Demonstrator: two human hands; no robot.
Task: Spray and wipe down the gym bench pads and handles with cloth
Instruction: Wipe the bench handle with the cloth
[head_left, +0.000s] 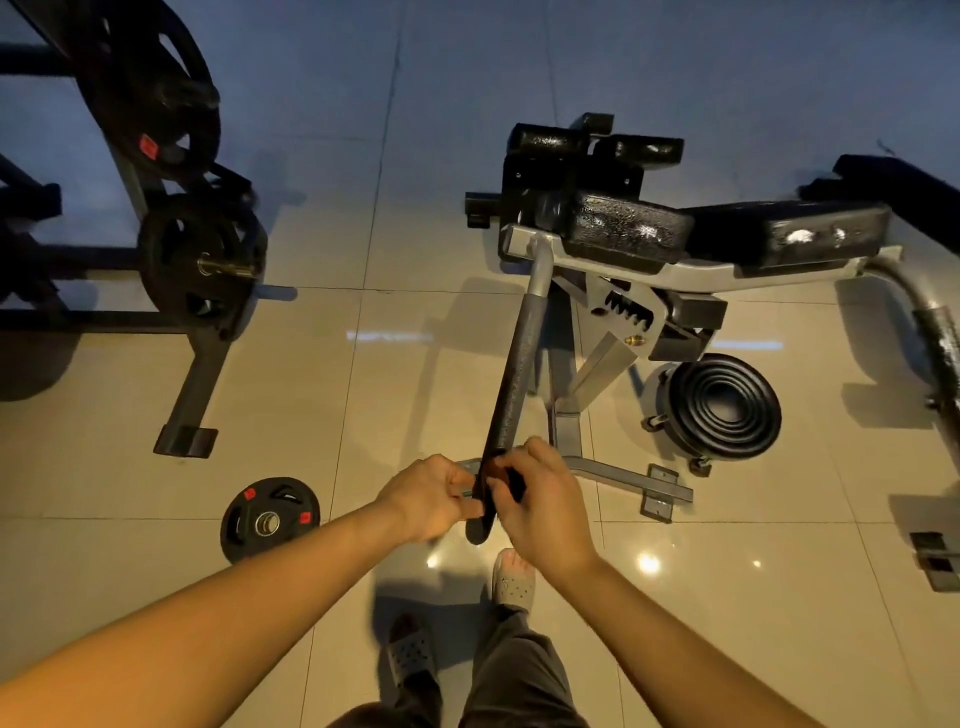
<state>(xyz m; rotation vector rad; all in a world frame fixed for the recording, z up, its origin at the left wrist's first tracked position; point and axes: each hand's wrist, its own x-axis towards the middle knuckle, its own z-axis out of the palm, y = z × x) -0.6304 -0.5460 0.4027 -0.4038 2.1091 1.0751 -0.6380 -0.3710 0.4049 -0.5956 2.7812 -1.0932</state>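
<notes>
A gym bench with black pads (628, 228) on a grey frame (597, 270) stands ahead on the tiled floor. Its long handle (514, 374), wrapped in black foam, slants from the frame down toward me. My left hand (426, 499) grips the near end of the handle from the left. My right hand (540, 499) is curled round the same end from the right, with something dark under its fingers; I cannot tell whether it is a cloth. No spray bottle is in view.
A small black weight plate (270, 519) lies on the floor at the left. A rack with loaded plates (202, 260) stands at the far left. A stack of black plates (722, 405) sits under the bench. My feet in slippers (511, 582) are below.
</notes>
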